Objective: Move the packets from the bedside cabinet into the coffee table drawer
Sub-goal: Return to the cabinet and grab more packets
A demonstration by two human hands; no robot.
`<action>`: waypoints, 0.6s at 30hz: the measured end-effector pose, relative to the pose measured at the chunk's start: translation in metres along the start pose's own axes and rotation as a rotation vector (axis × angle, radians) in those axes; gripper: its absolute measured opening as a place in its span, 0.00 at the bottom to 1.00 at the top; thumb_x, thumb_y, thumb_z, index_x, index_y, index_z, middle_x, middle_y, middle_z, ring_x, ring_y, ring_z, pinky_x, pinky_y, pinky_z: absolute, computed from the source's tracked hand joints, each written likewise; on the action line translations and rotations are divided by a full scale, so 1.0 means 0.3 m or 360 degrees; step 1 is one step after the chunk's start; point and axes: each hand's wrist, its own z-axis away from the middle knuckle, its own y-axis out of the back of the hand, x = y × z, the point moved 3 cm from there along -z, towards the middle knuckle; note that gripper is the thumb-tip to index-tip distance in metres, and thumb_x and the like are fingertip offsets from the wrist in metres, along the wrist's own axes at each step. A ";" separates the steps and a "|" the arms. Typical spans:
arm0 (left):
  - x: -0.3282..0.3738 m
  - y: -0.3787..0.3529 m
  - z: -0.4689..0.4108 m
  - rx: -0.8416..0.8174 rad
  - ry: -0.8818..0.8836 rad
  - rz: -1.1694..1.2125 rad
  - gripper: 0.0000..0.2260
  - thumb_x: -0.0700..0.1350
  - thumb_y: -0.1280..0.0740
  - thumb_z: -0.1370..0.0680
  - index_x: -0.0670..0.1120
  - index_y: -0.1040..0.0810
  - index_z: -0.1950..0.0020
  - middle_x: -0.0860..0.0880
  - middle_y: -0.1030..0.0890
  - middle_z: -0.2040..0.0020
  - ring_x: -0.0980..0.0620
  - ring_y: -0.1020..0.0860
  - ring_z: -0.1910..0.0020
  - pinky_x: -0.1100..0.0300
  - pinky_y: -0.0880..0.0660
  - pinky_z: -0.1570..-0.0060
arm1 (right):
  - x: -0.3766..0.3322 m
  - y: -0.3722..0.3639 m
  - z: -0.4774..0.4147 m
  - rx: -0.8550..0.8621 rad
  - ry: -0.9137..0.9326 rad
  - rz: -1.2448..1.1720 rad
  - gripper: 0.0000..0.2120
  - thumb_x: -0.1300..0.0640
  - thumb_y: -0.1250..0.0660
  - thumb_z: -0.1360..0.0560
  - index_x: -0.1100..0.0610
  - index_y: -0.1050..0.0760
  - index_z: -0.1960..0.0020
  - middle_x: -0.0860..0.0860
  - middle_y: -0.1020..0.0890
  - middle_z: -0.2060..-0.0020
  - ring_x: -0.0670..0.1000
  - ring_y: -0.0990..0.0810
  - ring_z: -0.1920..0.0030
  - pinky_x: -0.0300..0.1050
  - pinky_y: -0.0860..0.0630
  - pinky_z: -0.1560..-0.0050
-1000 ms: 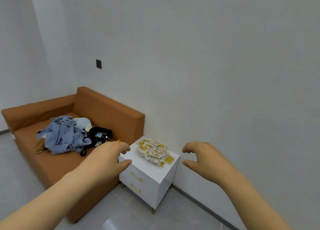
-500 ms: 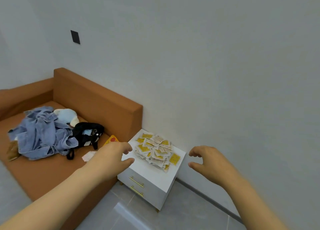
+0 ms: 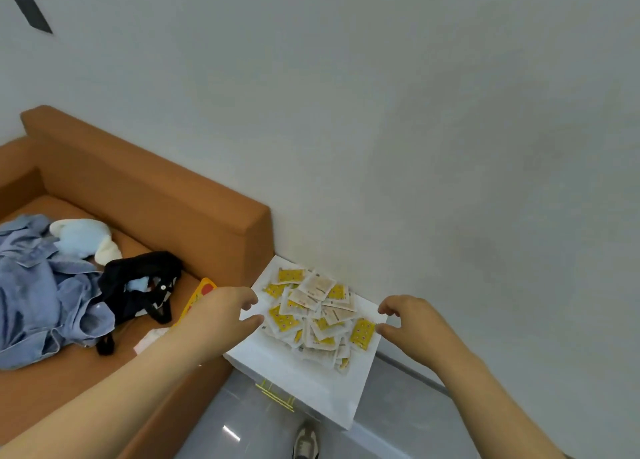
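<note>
A heap of yellow and beige packets (image 3: pixel 317 315) lies on top of the white bedside cabinet (image 3: pixel 298 379), which stands against the wall beside a sofa. My left hand (image 3: pixel 221 315) hovers at the left edge of the heap, fingers loosely curled and holding nothing. On the heap's right side my right hand (image 3: pixel 412 323) hovers the same way, thumb and fingers apart, close to a yellow packet. Neither hand grips a packet. The coffee table is not in view.
An orange sofa (image 3: pixel 149 188) sits left of the cabinet, with blue clothes (image 3: pixel 45 285), a black bag (image 3: pixel 142 285) and a yellow card (image 3: pixel 197 299) on its seat. A white wall rises behind. My shoe (image 3: pixel 306 443) stands on grey floor tiles below.
I have stepped closer and the view now looks down on the cabinet. Both hands have moved in to either side of the packet heap.
</note>
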 end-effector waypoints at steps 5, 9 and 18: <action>-0.037 -0.062 -0.222 -0.0228 0.0068 0.0068 0.17 0.54 0.34 0.24 0.50 0.26 0.37 0.54 0.21 0.43 0.56 0.24 0.47 0.63 0.27 0.50 | 0.044 -0.052 -0.194 -0.0111 -0.0188 -0.0135 0.15 0.52 0.33 0.26 0.53 0.24 0.40 0.49 0.21 0.43 0.49 0.23 0.43 0.42 0.26 0.46; -0.077 -0.115 -0.427 -0.0343 0.0095 0.0072 0.18 0.55 0.35 0.23 0.49 0.26 0.37 0.53 0.21 0.42 0.54 0.23 0.47 0.61 0.26 0.48 | 0.083 -0.113 -0.337 -0.0140 -0.0340 -0.0264 0.16 0.52 0.33 0.25 0.54 0.24 0.39 0.51 0.21 0.45 0.50 0.23 0.45 0.42 0.26 0.47; -0.154 -0.374 -0.807 -0.0690 0.0226 0.0060 0.26 0.59 0.37 0.24 0.44 0.29 0.33 0.47 0.23 0.39 0.48 0.24 0.43 0.57 0.28 0.46 | 0.190 -0.350 -0.619 -0.0130 -0.0862 -0.0728 0.21 0.49 0.32 0.25 0.57 0.27 0.36 0.54 0.22 0.43 0.51 0.25 0.48 0.40 0.32 0.52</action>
